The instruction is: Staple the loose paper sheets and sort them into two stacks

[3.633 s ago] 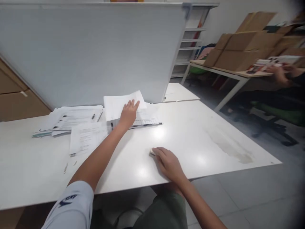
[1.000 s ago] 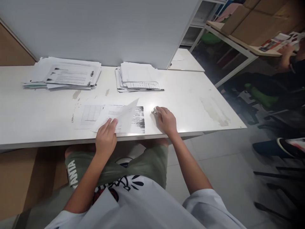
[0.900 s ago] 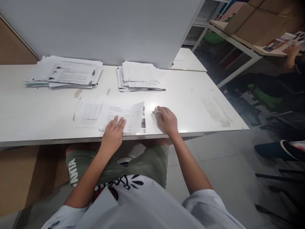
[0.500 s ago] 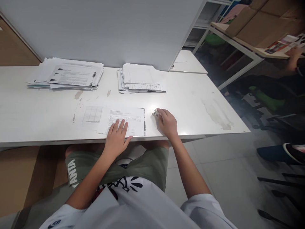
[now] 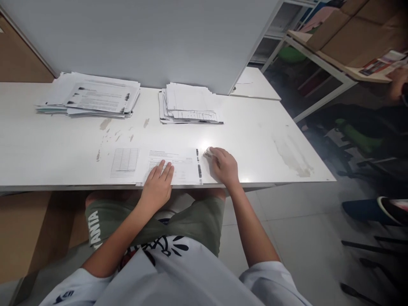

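Note:
My left hand (image 5: pixel 158 180) lies flat with fingers stretched out on a printed sheet (image 5: pixel 183 170) near the front edge of the white desk. Dark smudges run down that sheet's right side. A second page with a printed table (image 5: pixel 125 162) lies just to its left. Beside the sheet's right edge, my right hand (image 5: pixel 225 166) is closed around a small pale object with a metallic end, which looks like a small stapler (image 5: pixel 208 152). Its body is mostly hidden by the fingers, and its end points left, close to the paper but apart from it.
Two paper stacks, one at the left (image 5: pixel 95 95) and a smaller one (image 5: pixel 189 102), sit against the grey partition (image 5: pixel 153 42). Stains mark the white desk (image 5: pixel 255 144). At the right, a person's hand (image 5: pixel 398 78) is near another table with a cardboard box (image 5: pixel 357 34).
The printed sheet has slid slightly to the right under my left hand, toward the stapler. My left thumb has drawn in beside the fingers. My right hand has hardly moved.

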`<state>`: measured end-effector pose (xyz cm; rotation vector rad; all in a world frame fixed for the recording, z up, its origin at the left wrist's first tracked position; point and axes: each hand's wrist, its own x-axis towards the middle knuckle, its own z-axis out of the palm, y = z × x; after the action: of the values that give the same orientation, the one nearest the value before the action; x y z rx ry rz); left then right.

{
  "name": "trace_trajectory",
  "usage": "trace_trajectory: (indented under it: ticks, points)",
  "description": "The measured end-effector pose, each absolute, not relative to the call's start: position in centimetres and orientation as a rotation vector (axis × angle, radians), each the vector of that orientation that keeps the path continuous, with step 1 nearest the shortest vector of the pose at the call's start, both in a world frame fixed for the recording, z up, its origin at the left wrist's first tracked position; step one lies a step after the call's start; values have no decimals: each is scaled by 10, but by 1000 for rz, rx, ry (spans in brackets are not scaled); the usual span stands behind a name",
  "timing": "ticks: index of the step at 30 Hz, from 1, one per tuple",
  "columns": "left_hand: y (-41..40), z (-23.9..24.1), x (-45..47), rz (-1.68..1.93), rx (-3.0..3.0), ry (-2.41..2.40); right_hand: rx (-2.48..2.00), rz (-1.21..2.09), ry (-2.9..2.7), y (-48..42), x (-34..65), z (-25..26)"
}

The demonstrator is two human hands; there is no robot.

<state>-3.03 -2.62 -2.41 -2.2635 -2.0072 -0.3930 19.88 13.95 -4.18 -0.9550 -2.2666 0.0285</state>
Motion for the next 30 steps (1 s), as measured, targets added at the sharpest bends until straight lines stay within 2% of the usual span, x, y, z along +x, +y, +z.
trace_trajectory:
  ticks: [3,12,22,30]
  points:
    - [-18,-30,-25,-441,-2321,-1994,-806,107,-2330,138,202,-37]
    - [-8,-33,-15,-503,-2340,-1983,-729,225,-2329,141,202,-35]
    - [-10,-32,-11,-439,-2352,-1959,-695,243,-2284,139,203,-35]
    - [-11,-38,-8,-529,-2345,-1970,-748,222,-2233,138,204,-35]
